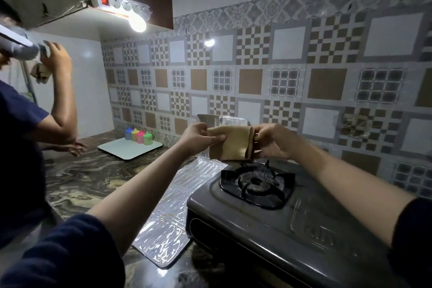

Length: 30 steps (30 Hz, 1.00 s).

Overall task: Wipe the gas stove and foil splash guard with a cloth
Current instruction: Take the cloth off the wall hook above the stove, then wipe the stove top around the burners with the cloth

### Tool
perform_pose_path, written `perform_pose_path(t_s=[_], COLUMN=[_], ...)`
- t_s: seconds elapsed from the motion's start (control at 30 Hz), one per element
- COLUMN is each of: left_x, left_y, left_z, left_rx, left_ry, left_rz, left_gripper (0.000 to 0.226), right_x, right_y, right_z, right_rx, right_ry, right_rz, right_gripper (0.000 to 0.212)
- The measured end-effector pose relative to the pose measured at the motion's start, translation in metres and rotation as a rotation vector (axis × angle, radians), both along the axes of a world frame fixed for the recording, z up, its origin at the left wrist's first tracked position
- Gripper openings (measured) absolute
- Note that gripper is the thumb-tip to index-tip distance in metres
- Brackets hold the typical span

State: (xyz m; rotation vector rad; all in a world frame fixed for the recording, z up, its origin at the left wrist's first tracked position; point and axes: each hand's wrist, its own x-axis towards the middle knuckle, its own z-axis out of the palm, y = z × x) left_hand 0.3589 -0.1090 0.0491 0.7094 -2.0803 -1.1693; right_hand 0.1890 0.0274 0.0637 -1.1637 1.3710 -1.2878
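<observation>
- Stretching a tan cloth point(230, 144) between them, the left hand point(197, 139) and the right hand point(272, 140) each pinch one edge; the cloth looks soft and folded, with a darker seam down its right side, and hangs in the air above the far end of the stove.
- Gas stove point(280, 224): a dark grey, smooth metal body with rounded corners, sitting on the counter point(79, 184); a black pan support with prongs rings a round ribbed burner point(257, 182).
- Foil splash guard point(177, 203): shiny, crinkled silver sheet embossed in rectangular panels, lying flat on the counter just beside the stove's left side, with another section point(222, 120) standing up behind the cloth against the wall.
- Counter surface is glossy stone with swirling dark and cream veins.
- White rectangular tray point(128, 148) with rounded corners rests near the back corner; on it stand four small plastic containers point(138, 136) in blue, yellow, pink and green, lids on, contents hidden.
- Wall tiles point(292, 72) carry brown, white and grey checks and squares.
- Lit bulb point(138, 23) hangs from a white power strip point(117, 2) under the cabinet.
- Second person in a dark sleeve point(21, 124) stands at left, one hand raised with a cloth-like bundle, blurred.
</observation>
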Motion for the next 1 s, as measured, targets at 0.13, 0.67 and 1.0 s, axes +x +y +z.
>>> perform_pose_path(t_s=[0.13,0.67,1.0], left_x=[-0.009,-0.011,0.014], left_y=[0.007,0.002,0.003], left_z=[-0.001,-0.047,-0.128], left_rx=[0.164,0.21,-0.316], left_ry=[0.068,-0.117,-0.956], left_rz=[0.007,0.273,0.078], left_gripper=[0.026,0.052,0.114], right_x=[-0.008,0.021,0.019], right_y=[-0.003,-0.07,-0.113], right_z=[-0.008,-0.051,-0.093], right_rx=[-0.071,-0.084,-0.144], right_ry=[-0.218,-0.387,1.367], right_rz=[0.064,-0.355,-0.097], right_gripper=[0.079,0.026,0.016])
